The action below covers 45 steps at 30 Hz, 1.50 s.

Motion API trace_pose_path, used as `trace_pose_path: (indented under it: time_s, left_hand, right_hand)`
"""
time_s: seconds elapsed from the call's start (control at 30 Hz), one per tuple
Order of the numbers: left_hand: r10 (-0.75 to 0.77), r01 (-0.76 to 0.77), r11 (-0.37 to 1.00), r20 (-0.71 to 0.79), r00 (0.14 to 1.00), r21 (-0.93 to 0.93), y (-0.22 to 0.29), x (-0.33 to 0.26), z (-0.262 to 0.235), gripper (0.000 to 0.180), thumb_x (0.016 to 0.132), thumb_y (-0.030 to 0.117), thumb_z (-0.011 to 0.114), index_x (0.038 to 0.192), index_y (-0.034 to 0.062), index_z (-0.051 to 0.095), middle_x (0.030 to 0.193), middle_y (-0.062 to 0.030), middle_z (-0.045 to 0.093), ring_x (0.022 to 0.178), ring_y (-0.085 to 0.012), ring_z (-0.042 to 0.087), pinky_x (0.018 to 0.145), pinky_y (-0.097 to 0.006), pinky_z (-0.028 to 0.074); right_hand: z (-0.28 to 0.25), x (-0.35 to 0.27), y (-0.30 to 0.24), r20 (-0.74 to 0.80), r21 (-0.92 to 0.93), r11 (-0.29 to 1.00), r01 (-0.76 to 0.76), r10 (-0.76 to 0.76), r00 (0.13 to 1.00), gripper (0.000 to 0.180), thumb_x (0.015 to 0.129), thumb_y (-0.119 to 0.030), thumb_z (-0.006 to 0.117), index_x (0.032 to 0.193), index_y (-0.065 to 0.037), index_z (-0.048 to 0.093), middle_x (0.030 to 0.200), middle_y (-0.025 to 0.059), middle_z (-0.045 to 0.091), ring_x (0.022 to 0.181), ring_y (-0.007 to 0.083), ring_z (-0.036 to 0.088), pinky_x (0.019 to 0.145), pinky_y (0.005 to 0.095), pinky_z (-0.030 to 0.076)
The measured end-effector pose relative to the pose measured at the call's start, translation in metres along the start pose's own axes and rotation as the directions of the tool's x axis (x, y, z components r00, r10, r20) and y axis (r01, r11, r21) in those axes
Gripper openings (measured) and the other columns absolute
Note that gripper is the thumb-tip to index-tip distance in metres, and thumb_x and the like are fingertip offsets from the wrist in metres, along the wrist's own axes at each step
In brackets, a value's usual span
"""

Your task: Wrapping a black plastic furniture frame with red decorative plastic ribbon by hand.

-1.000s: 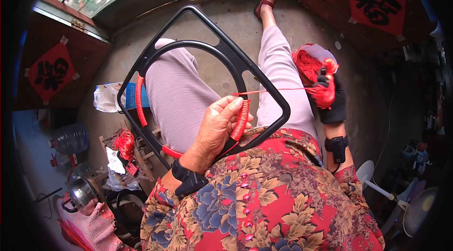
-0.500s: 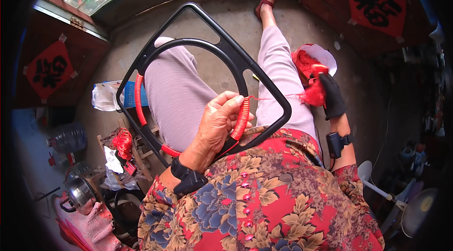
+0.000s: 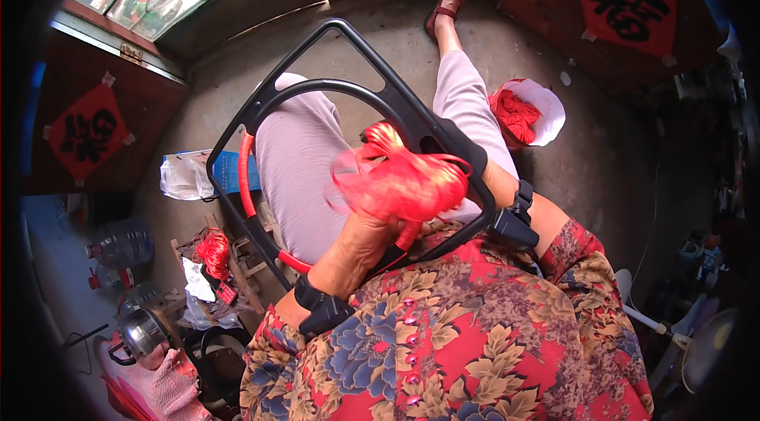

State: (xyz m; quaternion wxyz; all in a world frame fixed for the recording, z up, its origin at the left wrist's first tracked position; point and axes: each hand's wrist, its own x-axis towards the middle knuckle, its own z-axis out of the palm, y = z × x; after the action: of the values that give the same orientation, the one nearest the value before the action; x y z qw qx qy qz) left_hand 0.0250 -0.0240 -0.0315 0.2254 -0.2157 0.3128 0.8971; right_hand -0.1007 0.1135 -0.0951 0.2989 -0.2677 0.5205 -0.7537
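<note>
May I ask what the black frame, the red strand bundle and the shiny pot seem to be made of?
Black frame: smooth, satiny painted metal or plastic; its rounded bars and soft highlights leave that open.
Red strand bundle: probably glossy synthetic cord, judging by its sheen.
Shiny pot: apparently polished metal, silvery with bright reflections.

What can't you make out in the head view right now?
All in the head view:
Left hand: fingers, mostly hidden by the red bundle.
Right hand: most fingers, hidden by the bundle; its black glove blends into the black frame.
Bundle's left edge: strands, blurred.
Left foot: hidden by the left leg.
</note>
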Motion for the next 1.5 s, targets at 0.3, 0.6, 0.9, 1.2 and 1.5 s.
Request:
trace_pose_path:
  time_s: [0.3,0.6,0.9,1.2,1.5]
  left_hand:
    - [0.048,-0.045,0.989,-0.02,0.999,0.138,0.011,-0.001,0.002,0.02,0.09,0.021,0.056,0.095,0.002,0.055,0.08,-0.0076,0.061,0.067,-0.0165,0.064,0.058,-0.029,0.057]
    - [0.019,-0.017,0.982,-0.011,1.0,0.189,0.005,0.0,0.009,0.016,0.09,0.019,0.056,0.095,0.0036,0.055,0.079,-0.0049,0.061,0.067,-0.0139,0.064,0.058,-0.028,0.057]
    - [0.06,-0.054,0.989,-0.043,0.997,0.138,0.012,-0.004,0.005,0.016,0.09,0.02,0.057,0.094,0.0042,0.054,0.078,-0.0046,0.06,0.068,-0.0144,0.064,0.058,-0.028,0.056]
    - [0.077,-0.073,0.994,-0.037,0.996,0.085,0.011,0.0,0.007,0.016,0.09,0.018,0.057,0.096,0.0045,0.054,0.079,-0.0059,0.06,0.067,-0.0162,0.064,0.057,-0.029,0.057]
    - [0.066,-0.06,0.989,-0.047,0.997,0.134,0.011,0.002,0.007,0.014,0.09,0.018,0.056,0.095,0.005,0.054,0.077,-0.0076,0.061,0.065,-0.018,0.065,0.056,-0.03,0.057]
  right_hand:
    - [0.026,-0.014,-0.105,0.081,0.048,0.892,-0.45,0.446,0.892,0.046,0.074,-0.011,0.065,0.116,0.002,0.051,0.103,0.0102,0.06,0.096,0.0146,0.057,0.086,0.027,0.044]
    - [-0.005,-0.095,-0.079,-0.232,0.205,0.857,-0.472,0.511,0.828,0.054,0.091,-0.048,0.046,0.113,0.0,0.055,0.093,0.0044,0.06,0.083,0.0087,0.057,0.072,0.0195,0.047]
    - [-0.052,-0.127,-0.068,-0.327,0.33,0.87,-0.365,0.468,0.821,0.037,0.088,-0.021,0.055,0.119,-0.003,0.052,0.083,-0.0015,0.053,0.071,0.0043,0.049,0.062,0.0188,0.043]
    - [-0.159,-0.213,0.004,-0.847,-0.281,0.701,-0.655,0.141,0.513,0.022,0.09,-0.018,0.051,0.103,-0.002,0.059,0.091,0.0051,0.06,0.075,0.0116,0.055,0.069,0.0269,0.047]
    - [-0.054,-0.076,-0.066,-0.562,-0.749,0.548,-0.373,-0.228,0.795,0.026,0.078,-0.015,0.067,0.101,-0.007,0.058,0.089,0.0093,0.062,0.083,0.0153,0.059,0.075,0.0292,0.047]
